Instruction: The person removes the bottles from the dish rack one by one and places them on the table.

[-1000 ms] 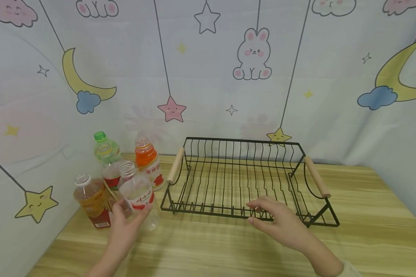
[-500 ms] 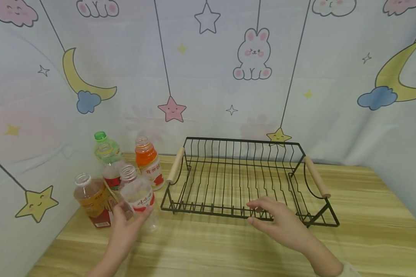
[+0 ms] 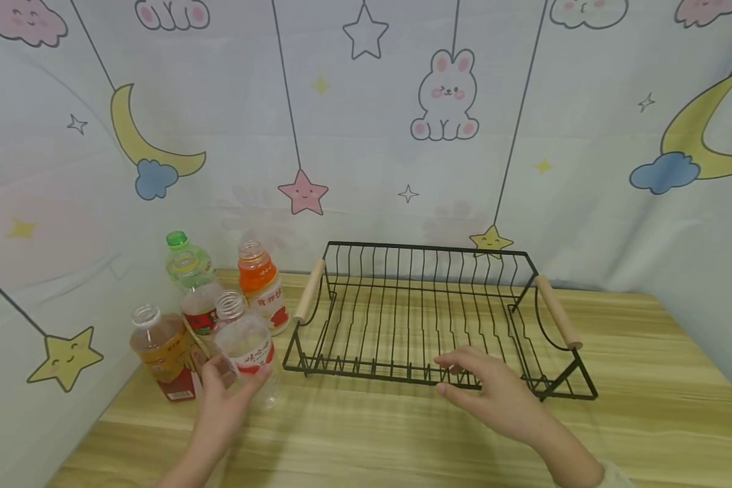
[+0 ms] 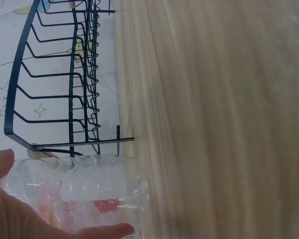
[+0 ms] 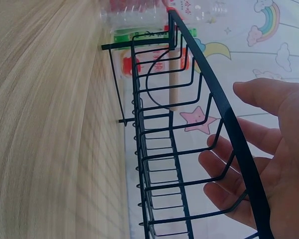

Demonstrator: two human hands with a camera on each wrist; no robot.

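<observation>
A clear plastic bottle [image 3: 247, 342] without a cap, with a white and red label, stands on the table at the left. My left hand [image 3: 226, 396] grips it low, thumb on the near side and fingers behind, partly hidden by it. In the left wrist view the same bottle [image 4: 84, 184] lies between thumb and fingers, its base at the wood. My right hand [image 3: 494, 393] hovers at the front rail of a black wire dish rack [image 3: 402, 325], fingers loosely bent and holding nothing. In the right wrist view that hand [image 5: 269, 154] appears beyond the rail; contact cannot be told.
Around the held bottle stand an amber-brown bottle [image 3: 165, 356], an orange-topped bottle [image 3: 262, 288], a clear bottle with a red label [image 3: 192, 291] and a green-capped bottle [image 3: 175, 239]. The rack has wooden handles [image 3: 310, 293]. A printed curtain [image 3: 378, 156] hangs behind the wooden table [image 3: 354, 440].
My left hand and the gripped bottle have shifted slightly right, the bottle's mouth also a little lower. The right hand, the rack and the other bottles stay in place.
</observation>
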